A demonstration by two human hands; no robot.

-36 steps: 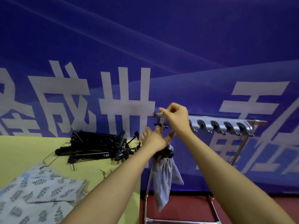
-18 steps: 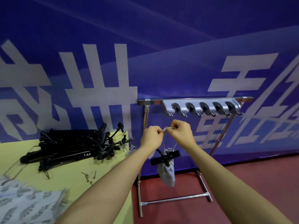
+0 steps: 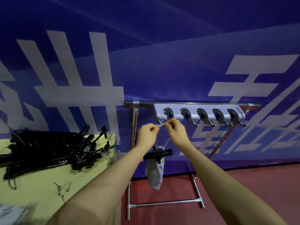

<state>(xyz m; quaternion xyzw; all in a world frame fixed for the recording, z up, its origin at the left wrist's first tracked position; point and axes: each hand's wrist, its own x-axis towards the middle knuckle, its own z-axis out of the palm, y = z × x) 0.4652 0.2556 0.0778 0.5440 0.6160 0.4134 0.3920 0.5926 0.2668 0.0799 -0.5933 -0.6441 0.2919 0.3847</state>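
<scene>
My left hand point(image 3: 146, 135) and my right hand point(image 3: 176, 132) each pinch an end of a thin white cord point(image 3: 161, 125), held taut between them just below the leftmost hook of a grey hook rail point(image 3: 198, 114). From the cord hangs a black clip hanger point(image 3: 159, 154) with a grey cloth pouch point(image 3: 155, 173) clamped in it. The rail sits on the top bar of a metal rack point(image 3: 191, 104) in front of a blue banner.
A pile of black clip hangers point(image 3: 48, 150) lies on the yellow table point(image 3: 40, 184) at left, with loose metal hooks point(image 3: 62, 188) near it. Patterned cloth point(image 3: 11, 211) shows at the bottom left corner. The rack's foot bar point(image 3: 165, 203) crosses the red floor.
Both hands came down from the rack's top bar and now hold the cord near the leftmost hook. The hanger with the pouch hangs lower. The view shifted right.
</scene>
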